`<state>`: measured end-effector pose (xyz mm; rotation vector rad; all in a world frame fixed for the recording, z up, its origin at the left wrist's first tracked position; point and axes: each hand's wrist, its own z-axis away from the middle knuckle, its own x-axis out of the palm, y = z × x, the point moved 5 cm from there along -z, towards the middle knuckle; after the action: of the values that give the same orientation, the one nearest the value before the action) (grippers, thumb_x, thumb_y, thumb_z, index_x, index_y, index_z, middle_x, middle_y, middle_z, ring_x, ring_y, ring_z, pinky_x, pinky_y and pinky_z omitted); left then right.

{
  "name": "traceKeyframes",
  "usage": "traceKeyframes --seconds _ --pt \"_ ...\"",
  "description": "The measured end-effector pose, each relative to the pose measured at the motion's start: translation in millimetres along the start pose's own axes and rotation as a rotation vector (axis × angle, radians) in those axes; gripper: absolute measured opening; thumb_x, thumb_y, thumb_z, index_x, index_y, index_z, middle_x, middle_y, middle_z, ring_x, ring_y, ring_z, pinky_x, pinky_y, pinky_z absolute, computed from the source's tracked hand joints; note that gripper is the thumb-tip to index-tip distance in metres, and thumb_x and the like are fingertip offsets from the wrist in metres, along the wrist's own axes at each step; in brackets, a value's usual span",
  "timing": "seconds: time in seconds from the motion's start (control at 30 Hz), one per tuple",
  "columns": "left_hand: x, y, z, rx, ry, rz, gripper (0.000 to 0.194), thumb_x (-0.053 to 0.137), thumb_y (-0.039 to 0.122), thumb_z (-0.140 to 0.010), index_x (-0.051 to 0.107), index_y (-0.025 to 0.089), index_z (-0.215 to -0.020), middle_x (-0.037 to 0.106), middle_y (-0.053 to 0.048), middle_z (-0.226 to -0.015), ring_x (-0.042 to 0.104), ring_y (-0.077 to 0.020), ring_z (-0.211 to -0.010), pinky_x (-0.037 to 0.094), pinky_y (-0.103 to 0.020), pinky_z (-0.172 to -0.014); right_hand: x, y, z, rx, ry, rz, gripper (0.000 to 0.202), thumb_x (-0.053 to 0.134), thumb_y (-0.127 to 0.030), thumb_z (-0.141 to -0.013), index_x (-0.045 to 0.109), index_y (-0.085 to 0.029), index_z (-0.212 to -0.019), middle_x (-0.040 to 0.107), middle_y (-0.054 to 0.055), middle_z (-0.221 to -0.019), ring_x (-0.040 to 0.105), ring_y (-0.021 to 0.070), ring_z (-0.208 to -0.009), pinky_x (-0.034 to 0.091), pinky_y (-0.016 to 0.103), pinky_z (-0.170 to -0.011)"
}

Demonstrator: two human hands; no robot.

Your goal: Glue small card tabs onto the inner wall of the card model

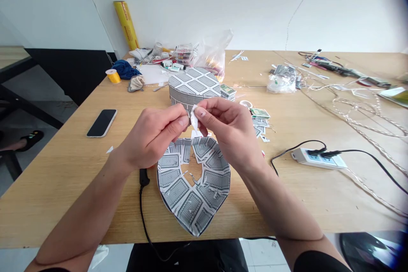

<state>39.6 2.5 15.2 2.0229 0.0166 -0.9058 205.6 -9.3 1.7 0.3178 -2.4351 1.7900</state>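
Both of my hands meet above the table, pinching a small white piece of card [194, 120]. My left hand [156, 134] is closed with thumb and forefinger at the piece's left edge. The fingers of my right hand [225, 125] grip it from the right. Just below lies a heart-shaped tray [197, 204] built from grey-patterned playing cards, its middle open to the table, with small paper scraps inside. Behind my hands stands a box [194, 83] covered in the same cards, partly hidden by them.
A phone [102, 123] lies on the left, near a yellow spool [113, 76]. To the right are loose playing cards [260, 124], a power strip [320, 159] and tangled cords [360, 110]. Farther back sit a plastic bag [213, 53] and a yellow roll [126, 25]. A black cable [141, 208] hangs over the front edge.
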Motion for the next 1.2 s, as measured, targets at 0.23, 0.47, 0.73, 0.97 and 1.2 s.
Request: traceKeyframes --seconds 0.23,0.47,0.73,0.97,1.2 --pt "2.2 0.3 1.0 -0.022 0.032 0.035 0.034 0.046 0.036 -0.113 0.063 0.019 -0.089 0.056 0.002 -0.068 0.048 -0.0107 -0.057 0.040 -0.026 -0.051 -1.0 -4.4 2.6 -0.034 0.012 0.022 0.029 0.093 -0.043 -0.086 0.078 -0.018 -0.086 0.067 -0.001 -0.069 0.060 0.0108 -0.062 0.052 0.025 -0.057" --pt "4.9 -3.0 0.6 -0.085 0.036 0.147 0.034 0.048 0.038 -0.114 0.060 0.020 -0.088 0.056 0.002 -0.067 0.048 -0.0097 -0.056 0.040 -0.025 -0.048 -0.3 -9.3 4.6 -0.129 0.054 0.137 0.028 0.088 -0.044 -0.092 0.076 -0.019 -0.089 0.071 0.000 -0.076 0.064 0.0123 -0.067 0.054 0.027 -0.062" --pt "9.0 -2.2 -0.6 -0.132 0.079 0.243 0.036 0.050 0.040 -0.113 0.058 0.020 -0.085 0.057 0.002 -0.066 0.048 -0.0093 -0.051 0.041 -0.023 -0.045 1.3 -9.0 9.8 -0.213 0.126 0.203 0.021 0.081 -0.040 -0.099 0.073 -0.021 -0.093 0.073 0.001 -0.084 0.066 0.0132 -0.071 0.056 0.029 -0.067" --pt "10.5 -3.3 0.6 -0.100 0.101 0.232 0.036 0.050 0.041 -0.113 0.056 0.020 -0.084 0.058 0.002 -0.066 0.050 -0.0093 -0.052 0.042 -0.023 -0.046 3.1 -5.1 10.3 -0.237 0.129 0.191 0.021 0.081 -0.039 -0.099 0.072 -0.021 -0.095 0.074 0.001 -0.086 0.066 0.0125 -0.071 0.056 0.028 -0.067" --pt "4.7 -0.1 -3.1 -0.047 -0.040 0.091 0.038 0.047 0.035 -0.112 0.052 0.021 -0.077 0.054 0.002 -0.065 0.047 -0.0101 -0.055 0.040 -0.025 -0.047 2.9 -4.8 9.1 -0.179 0.125 0.143 0.026 0.084 -0.044 -0.095 0.073 -0.021 -0.092 0.071 0.000 -0.080 0.064 0.0126 -0.068 0.055 0.028 -0.064"
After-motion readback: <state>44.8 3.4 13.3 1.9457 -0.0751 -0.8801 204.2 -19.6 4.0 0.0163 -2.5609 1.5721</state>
